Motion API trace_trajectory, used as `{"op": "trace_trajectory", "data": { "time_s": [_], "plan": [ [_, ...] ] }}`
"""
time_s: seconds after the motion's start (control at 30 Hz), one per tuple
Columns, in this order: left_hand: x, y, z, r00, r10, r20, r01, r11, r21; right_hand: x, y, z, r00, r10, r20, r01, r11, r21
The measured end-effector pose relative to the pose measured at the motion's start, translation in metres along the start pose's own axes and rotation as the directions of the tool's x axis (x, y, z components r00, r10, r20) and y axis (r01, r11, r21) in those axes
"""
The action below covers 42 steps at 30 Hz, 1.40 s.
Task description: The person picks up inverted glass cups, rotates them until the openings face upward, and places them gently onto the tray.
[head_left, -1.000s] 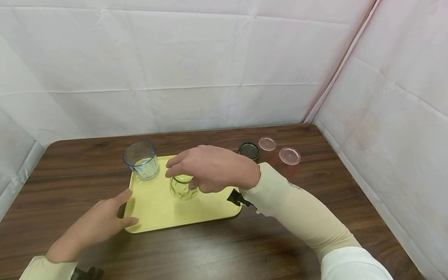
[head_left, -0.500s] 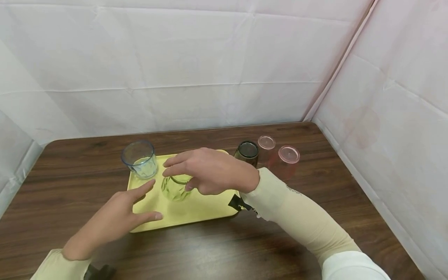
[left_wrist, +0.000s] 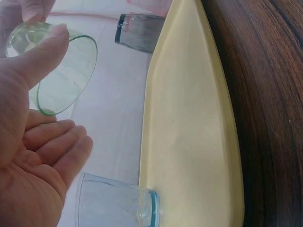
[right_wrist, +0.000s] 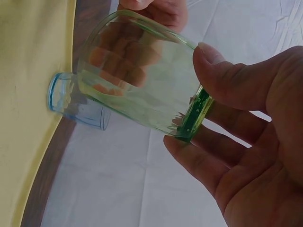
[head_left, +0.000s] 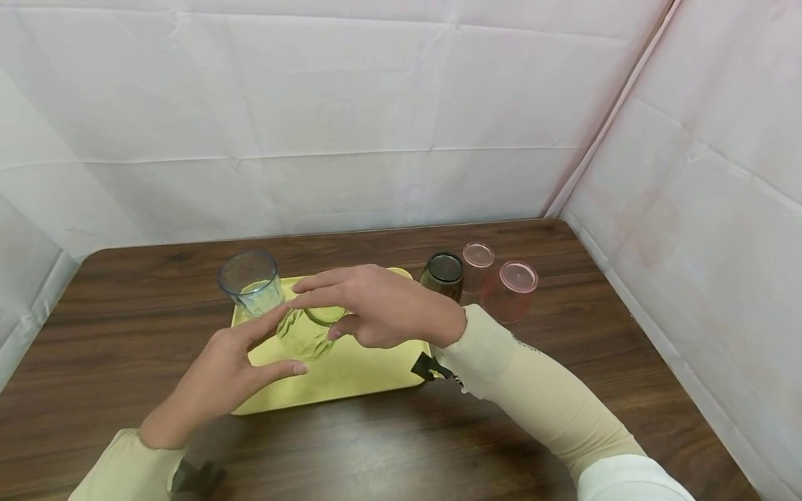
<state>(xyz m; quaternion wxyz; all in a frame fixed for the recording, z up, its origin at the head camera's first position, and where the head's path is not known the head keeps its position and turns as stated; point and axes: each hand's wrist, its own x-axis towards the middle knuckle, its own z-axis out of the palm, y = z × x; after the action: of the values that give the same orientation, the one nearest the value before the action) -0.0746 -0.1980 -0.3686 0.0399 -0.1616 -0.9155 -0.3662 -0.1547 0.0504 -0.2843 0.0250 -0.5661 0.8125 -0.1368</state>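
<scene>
My right hand [head_left: 382, 306] pinches the base of a clear green drinking glass [right_wrist: 147, 109] between thumb and fingers. The glass hangs tilted, mouth down and toward the left, above the yellow tray [head_left: 357, 372]. Beside its rim is my left hand [head_left: 216, 379], thumb and fingers spread apart. In the left wrist view that thumb overlaps the glass [left_wrist: 71, 75], while the other fingers lie below the rim. A clear blue glass [head_left: 250, 282] stands upright at the tray's back left corner.
At the tray's right end a smoky dark glass [head_left: 444, 271] stands upside down. Two pink glasses, one nearer [head_left: 515, 289] and one farther back [head_left: 479, 259], are upside down to its right. White cloth walls [head_left: 338, 118] border the brown wooden table [head_left: 388, 445].
My left hand has moved right and over the tray, up to the green glass. The right hand has tilted the glass, swinging its mouth left toward the left hand.
</scene>
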Motion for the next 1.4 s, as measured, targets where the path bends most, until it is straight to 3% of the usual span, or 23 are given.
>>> {"op": "trace_trajectory", "data": {
  "time_s": [0.33,0.5,0.73,1.2,1.4],
  "plan": [
    [0.003,0.000,0.004,0.997,0.028,-0.071,-0.029,0.999,-0.019,-0.002,0.006,0.006,0.997,-0.014,-0.082,0.016,0.999,0.029],
    [0.004,-0.001,0.004,0.995,0.042,-0.093,-0.045,0.999,-0.030,-0.003,0.010,0.008,0.993,-0.011,-0.118,0.024,0.994,0.109],
    [0.008,-0.001,0.007,0.975,0.103,-0.198,-0.119,0.990,-0.070,-0.004,0.019,0.013,0.976,0.003,-0.216,0.046,0.973,0.226],
    [0.011,0.007,-0.001,0.977,0.092,-0.195,-0.116,0.986,-0.119,-0.012,0.031,0.028,0.955,0.032,-0.294,0.085,0.922,0.378],
    [0.013,0.009,-0.002,0.961,0.145,-0.235,-0.174,0.979,-0.104,-0.011,0.029,0.027,0.955,0.061,-0.291,0.045,0.937,0.346]
  ]
}}
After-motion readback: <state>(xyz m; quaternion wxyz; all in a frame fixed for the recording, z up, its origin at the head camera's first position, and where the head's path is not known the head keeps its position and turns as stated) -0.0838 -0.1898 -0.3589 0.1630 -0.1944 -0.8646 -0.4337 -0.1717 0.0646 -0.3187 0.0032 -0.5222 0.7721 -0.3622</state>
